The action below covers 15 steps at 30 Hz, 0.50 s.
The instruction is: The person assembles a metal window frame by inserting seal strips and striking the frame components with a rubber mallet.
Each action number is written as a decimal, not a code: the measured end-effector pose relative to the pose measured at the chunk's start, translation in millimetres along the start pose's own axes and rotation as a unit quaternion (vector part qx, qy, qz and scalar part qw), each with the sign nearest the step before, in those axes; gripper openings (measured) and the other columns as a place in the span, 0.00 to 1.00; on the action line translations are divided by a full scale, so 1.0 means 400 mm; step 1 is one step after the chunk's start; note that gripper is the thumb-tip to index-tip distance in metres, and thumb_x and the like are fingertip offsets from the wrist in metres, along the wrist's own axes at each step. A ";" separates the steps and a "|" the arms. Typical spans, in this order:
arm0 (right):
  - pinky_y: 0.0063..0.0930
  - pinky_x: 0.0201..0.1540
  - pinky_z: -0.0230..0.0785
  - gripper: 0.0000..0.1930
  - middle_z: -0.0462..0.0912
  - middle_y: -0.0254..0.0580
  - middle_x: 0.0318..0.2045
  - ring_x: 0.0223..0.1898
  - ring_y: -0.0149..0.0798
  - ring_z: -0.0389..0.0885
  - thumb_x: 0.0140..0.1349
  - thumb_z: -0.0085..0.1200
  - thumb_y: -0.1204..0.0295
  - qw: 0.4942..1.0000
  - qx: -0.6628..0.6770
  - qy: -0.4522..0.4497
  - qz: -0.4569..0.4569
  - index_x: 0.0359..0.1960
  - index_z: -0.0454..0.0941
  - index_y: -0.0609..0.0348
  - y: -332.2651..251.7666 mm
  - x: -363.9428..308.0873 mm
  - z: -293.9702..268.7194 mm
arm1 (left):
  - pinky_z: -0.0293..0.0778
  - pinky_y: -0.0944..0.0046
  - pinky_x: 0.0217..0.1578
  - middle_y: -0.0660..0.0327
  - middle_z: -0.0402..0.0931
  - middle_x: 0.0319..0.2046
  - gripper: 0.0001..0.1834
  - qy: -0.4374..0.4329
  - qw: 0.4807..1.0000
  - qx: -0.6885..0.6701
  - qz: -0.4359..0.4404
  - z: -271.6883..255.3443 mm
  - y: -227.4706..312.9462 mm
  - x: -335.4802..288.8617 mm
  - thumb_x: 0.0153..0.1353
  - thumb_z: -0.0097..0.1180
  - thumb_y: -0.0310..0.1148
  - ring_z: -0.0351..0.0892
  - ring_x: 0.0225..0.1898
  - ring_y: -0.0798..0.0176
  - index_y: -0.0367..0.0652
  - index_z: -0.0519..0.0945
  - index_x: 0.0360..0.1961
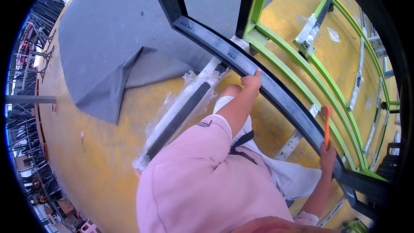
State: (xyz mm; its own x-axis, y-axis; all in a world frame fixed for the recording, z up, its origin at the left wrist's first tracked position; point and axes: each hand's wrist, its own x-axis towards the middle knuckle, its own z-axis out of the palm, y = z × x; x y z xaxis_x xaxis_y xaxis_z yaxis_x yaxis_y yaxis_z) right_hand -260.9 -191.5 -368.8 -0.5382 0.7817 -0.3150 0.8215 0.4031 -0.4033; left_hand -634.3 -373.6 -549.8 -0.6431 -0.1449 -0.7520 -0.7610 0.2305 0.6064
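Note:
A long dark metal frame [276, 86] crosses in front of me from upper left to lower right. My left hand [251, 83] is closed at its near edge, with the thumb lying along the bar. My right hand [327, 157] grips the handle of an orange mallet [326, 123] beside the right part of the frame. The mallet stands upright in the picture, its reddish-orange head farther from me than the hand. Where my left fingers touch the frame's underside is hidden.
Just beyond the frame stands a bright green metal rack [293, 56]. A support bar in torn plastic wrap [181, 108] lies at my left. Past it, a grey mat [103, 26] with a folded corner covers part of the yellow floor [95, 155]. Dark bars [43, 11] are stacked at far left.

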 end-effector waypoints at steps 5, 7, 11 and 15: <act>0.46 0.42 0.71 0.17 0.83 0.59 0.35 0.39 0.60 0.82 0.59 0.60 0.62 0.994 -0.103 0.020 -0.021 0.42 0.76 0.63 -0.229 0.064 0.249 | 0.70 0.46 0.62 0.36 0.57 0.65 0.53 0.074 0.995 0.025 0.054 -0.163 0.144 0.180 0.53 0.70 0.46 0.65 0.64 0.35 0.29 0.51 0.69; 0.47 0.42 0.71 0.18 0.83 0.58 0.34 0.38 0.59 0.82 0.59 0.61 0.59 0.994 -0.105 -0.007 0.022 0.43 0.76 0.61 -0.338 0.077 0.264 | 0.65 0.43 0.65 0.37 0.58 0.64 0.55 0.175 0.977 -0.053 0.105 -0.256 0.258 0.280 0.53 0.69 0.48 0.63 0.66 0.35 0.28 0.51 0.71; 0.42 0.36 0.68 0.17 0.78 0.50 0.25 0.28 0.49 0.77 0.57 0.67 0.62 0.996 -0.085 -0.021 -0.009 0.32 0.74 0.62 -0.364 0.164 0.329 | 0.64 0.43 0.66 0.33 0.56 0.66 0.60 0.281 0.953 -0.098 0.063 -0.461 0.456 0.549 0.53 0.69 0.55 0.62 0.67 0.35 0.27 0.48 0.72; 0.44 0.38 0.68 0.21 0.78 0.52 0.28 0.31 0.54 0.77 0.55 0.70 0.61 0.987 -0.077 -0.001 -0.141 0.32 0.73 0.65 -0.334 0.206 0.391 | 0.69 0.47 0.64 0.36 0.52 0.71 0.67 0.224 0.969 -0.103 0.016 -0.588 0.565 0.717 0.53 0.69 0.61 0.62 0.69 0.35 0.29 0.41 0.75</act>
State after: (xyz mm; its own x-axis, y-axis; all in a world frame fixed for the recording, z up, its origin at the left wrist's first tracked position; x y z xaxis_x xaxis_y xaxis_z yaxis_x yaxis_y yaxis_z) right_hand -444.4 -255.4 -475.3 -0.7491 0.6280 -0.2107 0.6586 0.6717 -0.3393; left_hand -1010.8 -589.6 -567.8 -0.6040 -0.5551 -0.5718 -0.7115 0.0524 0.7007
